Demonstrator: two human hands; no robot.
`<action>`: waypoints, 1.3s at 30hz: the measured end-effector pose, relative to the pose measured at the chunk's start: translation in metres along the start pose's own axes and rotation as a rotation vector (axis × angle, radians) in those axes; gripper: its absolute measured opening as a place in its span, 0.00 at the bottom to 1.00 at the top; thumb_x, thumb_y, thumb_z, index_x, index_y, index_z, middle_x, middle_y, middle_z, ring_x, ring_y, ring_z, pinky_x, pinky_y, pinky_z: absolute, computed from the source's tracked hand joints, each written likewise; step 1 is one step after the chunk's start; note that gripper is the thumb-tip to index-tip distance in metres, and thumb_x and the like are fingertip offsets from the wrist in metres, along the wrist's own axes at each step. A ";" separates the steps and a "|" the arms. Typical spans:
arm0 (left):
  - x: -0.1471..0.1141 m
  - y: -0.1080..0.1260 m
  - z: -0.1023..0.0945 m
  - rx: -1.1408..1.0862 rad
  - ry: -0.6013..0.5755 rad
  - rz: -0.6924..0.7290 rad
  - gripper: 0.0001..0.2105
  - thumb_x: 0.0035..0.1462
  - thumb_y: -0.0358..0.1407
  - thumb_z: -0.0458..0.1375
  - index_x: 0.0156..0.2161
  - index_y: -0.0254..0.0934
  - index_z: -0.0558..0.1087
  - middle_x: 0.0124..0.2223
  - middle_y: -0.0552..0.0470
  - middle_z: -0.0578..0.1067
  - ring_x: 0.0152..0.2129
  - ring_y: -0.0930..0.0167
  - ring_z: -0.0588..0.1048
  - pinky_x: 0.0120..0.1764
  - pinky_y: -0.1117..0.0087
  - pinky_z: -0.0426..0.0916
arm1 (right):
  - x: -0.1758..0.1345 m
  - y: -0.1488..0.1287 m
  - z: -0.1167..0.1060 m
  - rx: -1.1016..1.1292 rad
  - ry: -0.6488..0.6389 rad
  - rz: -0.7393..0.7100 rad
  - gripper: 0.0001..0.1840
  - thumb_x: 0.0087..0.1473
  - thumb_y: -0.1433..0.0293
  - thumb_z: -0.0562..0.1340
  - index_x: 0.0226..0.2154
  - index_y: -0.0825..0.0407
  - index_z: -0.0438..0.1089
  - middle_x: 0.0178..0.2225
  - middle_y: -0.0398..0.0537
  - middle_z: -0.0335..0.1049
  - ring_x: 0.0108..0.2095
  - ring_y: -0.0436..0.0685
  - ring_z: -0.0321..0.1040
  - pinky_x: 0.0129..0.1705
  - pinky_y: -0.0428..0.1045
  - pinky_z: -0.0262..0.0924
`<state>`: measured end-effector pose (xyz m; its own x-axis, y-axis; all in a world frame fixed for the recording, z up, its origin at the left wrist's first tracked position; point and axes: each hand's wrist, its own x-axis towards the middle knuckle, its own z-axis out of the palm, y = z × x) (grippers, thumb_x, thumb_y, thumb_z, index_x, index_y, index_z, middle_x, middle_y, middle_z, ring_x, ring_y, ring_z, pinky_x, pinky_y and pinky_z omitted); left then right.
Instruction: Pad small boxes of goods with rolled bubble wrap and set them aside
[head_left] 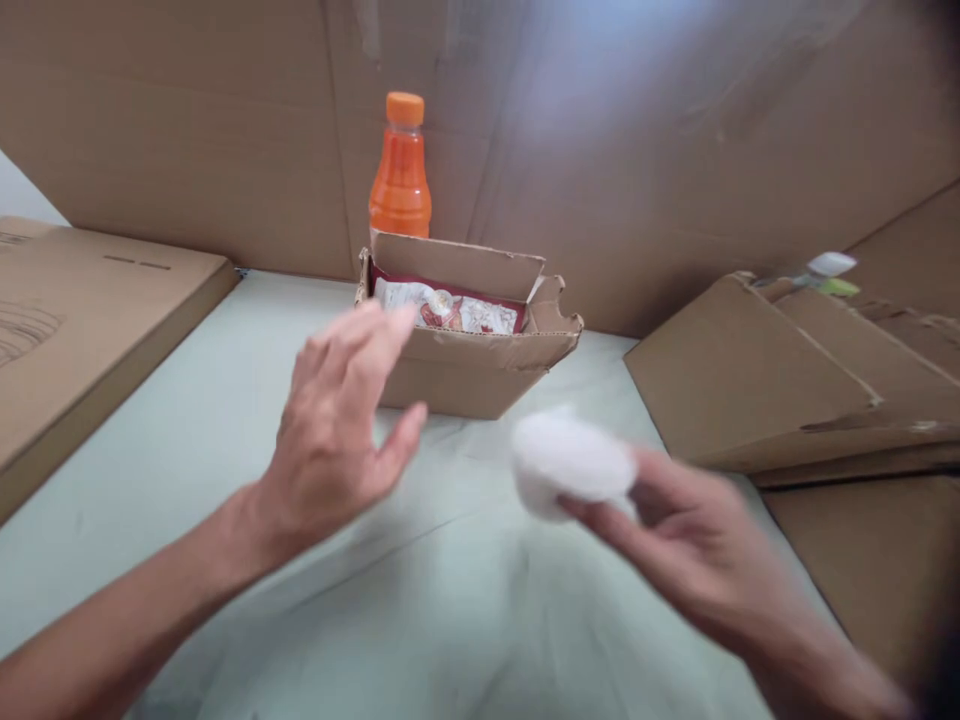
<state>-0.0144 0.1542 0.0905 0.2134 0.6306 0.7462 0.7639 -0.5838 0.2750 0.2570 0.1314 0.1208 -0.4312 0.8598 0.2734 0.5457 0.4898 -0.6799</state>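
Observation:
My right hand (697,550), smeared by motion, grips a white rounded bundle (574,460) between thumb and fingers above the table. The bundle is blurred and its exact kind cannot be made out. With thumb and fingers apart, my left hand (337,410) is empty, raised in front of the left side of a small open cardboard box (457,385). Whether its fingertips touch the box is unclear. Inside the box lies a printed packet (480,315) in white and dark red, its lower part hidden by the front wall.
An orange bottle (401,185) with an orange cap stands behind the box. A flat cardboard carton (112,300) lies at the left. More cardboard boxes (750,380) stand at the right, a white-capped item (831,264) showing above them. Tall cardboard (225,130) closes the back of the pale table (420,600).

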 end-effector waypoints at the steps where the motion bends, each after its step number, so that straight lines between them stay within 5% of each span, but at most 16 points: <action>1: 0.013 -0.010 0.006 0.052 0.024 0.020 0.33 0.58 0.28 0.59 0.67 0.38 0.56 0.58 0.41 0.72 0.59 0.56 0.67 0.60 0.50 0.63 | 0.015 -0.005 -0.014 -0.100 0.106 -0.057 0.11 0.61 0.64 0.64 0.47 0.42 0.75 0.41 0.41 0.78 0.39 0.53 0.74 0.41 0.46 0.67; 4: 0.020 -0.025 0.021 0.069 0.028 0.046 0.31 0.58 0.22 0.54 0.66 0.34 0.57 0.45 0.45 0.77 0.46 0.62 0.74 0.57 0.52 0.65 | 0.069 -0.015 -0.042 -0.380 0.314 -0.186 0.07 0.60 0.65 0.66 0.42 0.44 0.77 0.41 0.42 0.75 0.40 0.52 0.72 0.43 0.47 0.64; 6: 0.007 -0.026 0.027 0.013 0.042 0.070 0.32 0.57 0.20 0.53 0.67 0.33 0.56 0.40 0.48 0.76 0.40 0.66 0.75 0.58 0.53 0.65 | 0.110 -0.015 -0.044 -0.509 0.279 -0.208 0.07 0.58 0.69 0.66 0.41 0.46 0.79 0.39 0.43 0.73 0.36 0.51 0.71 0.37 0.47 0.62; 10: -0.015 -0.024 0.027 -0.041 0.063 0.061 0.37 0.55 0.18 0.54 0.69 0.33 0.52 0.40 0.49 0.75 0.41 0.68 0.75 0.61 0.52 0.62 | 0.177 -0.003 -0.012 -0.798 -0.136 -0.089 0.11 0.54 0.71 0.66 0.40 0.46 0.80 0.38 0.46 0.75 0.34 0.55 0.71 0.31 0.47 0.56; 15: -0.003 -0.028 0.028 -0.027 0.070 0.052 0.38 0.55 0.17 0.54 0.70 0.34 0.51 0.39 0.51 0.76 0.39 0.69 0.75 0.59 0.54 0.63 | 0.213 0.006 0.043 -0.919 -0.631 0.012 0.12 0.52 0.76 0.62 0.38 0.53 0.79 0.33 0.51 0.78 0.33 0.57 0.73 0.28 0.47 0.54; 19: 0.006 -0.030 0.027 -0.016 0.122 0.044 0.38 0.56 0.21 0.58 0.70 0.39 0.52 0.43 0.49 0.77 0.43 0.66 0.75 0.58 0.52 0.65 | 0.219 0.008 0.029 -0.662 -0.762 0.009 0.13 0.51 0.74 0.64 0.41 0.51 0.78 0.36 0.47 0.79 0.34 0.55 0.73 0.31 0.47 0.58; 21: 0.002 -0.033 0.022 -0.035 0.216 0.020 0.40 0.55 0.25 0.63 0.70 0.45 0.52 0.52 0.47 0.75 0.50 0.62 0.73 0.59 0.50 0.65 | 0.205 0.010 -0.001 -0.511 -0.631 -0.007 0.13 0.54 0.72 0.64 0.42 0.49 0.78 0.39 0.44 0.79 0.36 0.54 0.73 0.35 0.47 0.61; 23: -0.007 -0.040 0.017 -0.098 0.283 -0.072 0.41 0.54 0.29 0.65 0.69 0.50 0.53 0.59 0.46 0.70 0.57 0.59 0.70 0.61 0.48 0.63 | 0.174 0.016 -0.035 -0.440 -0.254 0.015 0.11 0.57 0.69 0.62 0.41 0.49 0.78 0.39 0.44 0.79 0.36 0.54 0.73 0.38 0.48 0.63; 26: -0.028 -0.058 0.016 -0.263 0.179 -0.409 0.33 0.58 0.36 0.64 0.67 0.52 0.59 0.62 0.49 0.68 0.58 0.59 0.69 0.61 0.48 0.64 | 0.107 0.039 -0.068 -0.357 0.459 0.097 0.08 0.58 0.64 0.62 0.38 0.46 0.77 0.37 0.45 0.78 0.37 0.56 0.73 0.41 0.52 0.64; 28: -0.040 -0.073 0.024 -0.404 0.085 -0.655 0.30 0.59 0.41 0.63 0.65 0.51 0.62 0.65 0.49 0.66 0.60 0.59 0.68 0.60 0.50 0.67 | 0.069 0.064 -0.064 -0.159 0.639 0.230 0.08 0.57 0.61 0.64 0.36 0.45 0.77 0.34 0.46 0.77 0.34 0.57 0.72 0.39 0.55 0.65; 31: -0.045 -0.090 0.046 -0.670 0.058 -0.810 0.34 0.54 0.46 0.66 0.64 0.49 0.62 0.67 0.47 0.63 0.63 0.57 0.65 0.59 0.53 0.67 | 0.050 0.094 -0.020 0.154 0.427 0.349 0.17 0.50 0.56 0.67 0.40 0.47 0.74 0.40 0.50 0.78 0.37 0.60 0.74 0.38 0.55 0.68; 33: -0.038 -0.094 0.060 -0.821 0.044 -0.822 0.34 0.51 0.48 0.68 0.61 0.43 0.66 0.63 0.44 0.69 0.61 0.57 0.66 0.59 0.56 0.66 | 0.060 0.100 0.017 0.242 0.234 0.323 0.27 0.47 0.54 0.68 0.47 0.50 0.71 0.46 0.53 0.77 0.43 0.62 0.74 0.41 0.55 0.69; 35: -0.028 -0.088 0.072 -0.895 0.042 -0.824 0.31 0.51 0.49 0.67 0.57 0.38 0.69 0.57 0.43 0.75 0.58 0.58 0.69 0.58 0.59 0.65 | 0.072 0.097 0.041 0.265 0.182 0.295 0.31 0.48 0.53 0.67 0.50 0.53 0.68 0.49 0.56 0.76 0.43 0.62 0.73 0.41 0.55 0.69; 39: -0.014 -0.051 0.087 -0.923 0.059 -0.818 0.29 0.53 0.49 0.66 0.56 0.36 0.70 0.53 0.44 0.77 0.54 0.59 0.73 0.57 0.61 0.67 | 0.057 0.093 0.033 0.238 0.256 0.331 0.27 0.51 0.52 0.66 0.47 0.53 0.68 0.46 0.55 0.77 0.38 0.60 0.73 0.38 0.54 0.69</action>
<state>-0.0039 0.2194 0.0132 -0.1715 0.9699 0.1728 -0.0619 -0.1856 0.9807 0.2590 0.2213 0.0511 -0.0546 0.9865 0.1541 0.4312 0.1625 -0.8875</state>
